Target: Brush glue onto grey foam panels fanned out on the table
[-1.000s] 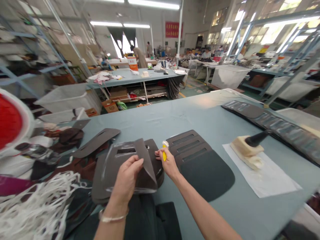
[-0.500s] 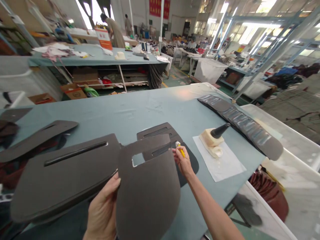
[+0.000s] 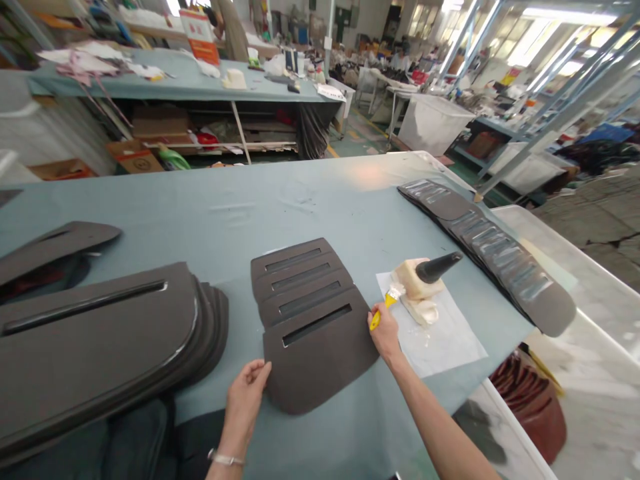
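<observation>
My left hand (image 3: pixel 249 387), with a bracelet at the wrist, pinches the left edge of a dark grey slotted panel (image 3: pixel 320 360). That panel lies flat at the near end of several overlapping slotted panels (image 3: pixel 293 257), each slot still showing. In my right hand (image 3: pixel 385 333) is a small brush (image 3: pixel 388 307) with a yellow handle and white stuff on its bristles. The hand's fingertips are close to the panel's right edge. Just beyond the brush, a pale block (image 3: pixel 413 277) with a black cone (image 3: pixel 440 267) sits on a white sheet (image 3: pixel 455 340).
A thick stack of slotted panels (image 3: pixel 100 333) lies at the left. Another overlapping row of panels (image 3: pixel 480 243) runs along the table's right edge. Reddish-brown pieces (image 3: pixel 533 400) are in a white bin below right. Behind, a second table (image 3: pixel 175 87) has a person beside it.
The panel my left hand held up has come down onto the overlapping row. My right hand with the brush has moved right and slightly down, nearer the pale block. The view has tilted down.
</observation>
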The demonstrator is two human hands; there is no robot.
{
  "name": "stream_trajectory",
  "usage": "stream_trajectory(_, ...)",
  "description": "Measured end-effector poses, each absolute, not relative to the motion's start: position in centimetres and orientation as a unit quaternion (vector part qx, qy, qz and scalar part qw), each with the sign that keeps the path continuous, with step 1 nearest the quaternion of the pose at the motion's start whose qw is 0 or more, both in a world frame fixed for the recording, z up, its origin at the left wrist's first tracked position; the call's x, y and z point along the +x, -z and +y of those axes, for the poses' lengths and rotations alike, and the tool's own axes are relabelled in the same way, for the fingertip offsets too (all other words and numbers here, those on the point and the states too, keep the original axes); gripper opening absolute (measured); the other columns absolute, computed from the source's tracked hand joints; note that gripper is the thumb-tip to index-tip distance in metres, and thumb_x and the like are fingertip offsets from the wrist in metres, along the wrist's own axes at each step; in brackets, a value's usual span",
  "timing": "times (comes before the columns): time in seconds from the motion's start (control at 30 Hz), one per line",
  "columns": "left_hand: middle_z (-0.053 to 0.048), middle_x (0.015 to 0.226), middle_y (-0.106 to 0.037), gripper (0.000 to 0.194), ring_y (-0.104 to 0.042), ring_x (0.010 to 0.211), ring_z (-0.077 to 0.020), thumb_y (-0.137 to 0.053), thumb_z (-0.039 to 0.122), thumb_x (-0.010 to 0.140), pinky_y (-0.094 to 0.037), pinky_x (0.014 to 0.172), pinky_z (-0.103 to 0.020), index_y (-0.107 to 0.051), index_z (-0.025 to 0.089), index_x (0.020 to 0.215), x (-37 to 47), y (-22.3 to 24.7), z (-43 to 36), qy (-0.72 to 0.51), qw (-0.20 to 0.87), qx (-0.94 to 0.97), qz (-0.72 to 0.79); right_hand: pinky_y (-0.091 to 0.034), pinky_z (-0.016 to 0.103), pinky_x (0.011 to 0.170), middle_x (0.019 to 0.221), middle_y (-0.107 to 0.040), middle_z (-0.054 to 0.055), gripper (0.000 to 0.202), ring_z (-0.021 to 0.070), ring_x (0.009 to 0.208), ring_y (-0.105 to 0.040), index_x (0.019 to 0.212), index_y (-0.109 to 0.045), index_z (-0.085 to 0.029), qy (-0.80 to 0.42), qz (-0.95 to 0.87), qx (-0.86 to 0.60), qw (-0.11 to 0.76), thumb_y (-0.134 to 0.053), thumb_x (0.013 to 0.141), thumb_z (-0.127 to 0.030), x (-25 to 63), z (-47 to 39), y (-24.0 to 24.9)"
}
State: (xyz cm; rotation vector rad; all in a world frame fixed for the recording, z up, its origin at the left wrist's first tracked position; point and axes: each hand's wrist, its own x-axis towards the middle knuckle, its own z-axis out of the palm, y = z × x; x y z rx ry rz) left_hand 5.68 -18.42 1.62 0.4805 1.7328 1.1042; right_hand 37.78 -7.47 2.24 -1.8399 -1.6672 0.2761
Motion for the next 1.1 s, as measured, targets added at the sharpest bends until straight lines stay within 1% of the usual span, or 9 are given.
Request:
stream_trajectory(0.1, -0.003, 0.073, -0.067, 0.057, -0.063, 0.072, -0.0189, -0.074, 0.056, 0.051, -0.048, 0.070, -0.031, -0.060, 0.016, 0.088, 6.2, -0.4, -17.7, -0.459, 0.447, 0.211, 0.738, -0.035, 0.026, 0.061, 0.077, -0.057, 0.003, 0.012, 0.0159, 0.065, -0.052, 0.085, -0.052, -0.019, -0.077, -0.637, -0.708, 0.297, -0.043, 0.083, -0.027, 37.9, -6.8, -1.2)
stream_trajectory(0.23, -0.005, 0.077, -0.069, 0.052, -0.065, 0.075, -0.0212, -0.070, 0.056, 0.056, -0.048, 0.076, -0.035, -0.059, 0.017, 0.088, 6.5, 0.1, -17.0, -0.427, 0.405, 0.249, 0.769, -0.035, 0.026, 0.062, 0.077, -0.058, 0.004, 0.015, 0.0159, 0.065, -0.052, 0.087, -0.053, -0.018, -0.070, -0.633, -0.719, 0.278, -0.042, 0.084, -0.028, 38.0, -6.3, -0.5)
stream_trajectory(0.4, -0.006, 0.076, -0.070, 0.044, -0.066, 0.075, -0.0227, -0.064, 0.055, 0.061, -0.048, 0.074, -0.034, -0.058, 0.018, 0.084, 6.8, -0.5, -16.4, -0.386, 0.358, 0.287, 0.800, -0.033, 0.026, 0.062, 0.078, -0.058, 0.004, 0.015, 0.0156, 0.066, -0.051, 0.090, -0.054, -0.018, -0.070, -0.626, -0.735, 0.250, -0.044, 0.083, -0.027, 38.2, -6.1, 0.0)
stream_trajectory(0.57, -0.006, 0.074, -0.069, 0.032, -0.065, 0.072, -0.0221, -0.063, 0.048, 0.064, -0.046, 0.073, -0.033, -0.059, 0.020, 0.079, 7.0, -1.1, -16.1, -0.362, 0.322, 0.298, 0.822, -0.029, 0.025, 0.062, 0.078, -0.057, 0.004, 0.015, 0.0146, 0.065, -0.048, 0.091, -0.055, -0.017, -0.053, -0.620, -0.750, 0.224, -0.048, 0.082, -0.026, 38.1, -5.9, 0.1)
stream_trajectory(0.7, -0.004, 0.071, -0.068, 0.025, -0.063, 0.068, -0.0192, -0.061, 0.043, 0.066, -0.044, 0.068, -0.030, -0.058, 0.020, 0.077, 7.0, -1.0, -15.9, -0.353, 0.315, 0.305, 0.827, -0.026, 0.025, 0.060, 0.077, -0.056, 0.003, 0.016, 0.0132, 0.063, -0.044, 0.092, -0.055, -0.017, -0.045, -0.622, -0.755, 0.204, -0.049, 0.083, -0.028, 38.1, -5.8, 0.2)
stream_trajectory(0.83, -0.001, 0.067, -0.065, 0.022, -0.061, 0.063, -0.0157, -0.061, 0.040, 0.067, -0.043, 0.065, -0.027, -0.057, 0.020, 0.077, 6.8, -0.9, -15.7, -0.353, 0.325, 0.316, 0.818, -0.025, 0.025, 0.060, 0.076, -0.055, 0.002, 0.017, 0.0126, 0.062, -0.042, 0.092, -0.055, -0.017, -0.040, -0.621, -0.756, 0.202, -0.050, 0.082, -0.029, 38.1, -5.8, 0.2)
stream_trajectory(1.1, 0.001, 0.065, -0.064, 0.021, -0.060, 0.062, -0.0152, -0.062, 0.039, 0.066, -0.041, 0.062, -0.026, -0.056, 0.021, 0.074, 6.6, -0.9, -15.5, -0.321, 0.333, 0.324, 0.825, -0.026, 0.025, 0.061, 0.078, -0.056, 0.002, 0.016, 0.0127, 0.063, -0.044, 0.093, -0.055, -0.017, -0.065, -0.621, -0.755, 0.202, -0.050, 0.082, -0.028, 38.1, -5.5, -0.2)
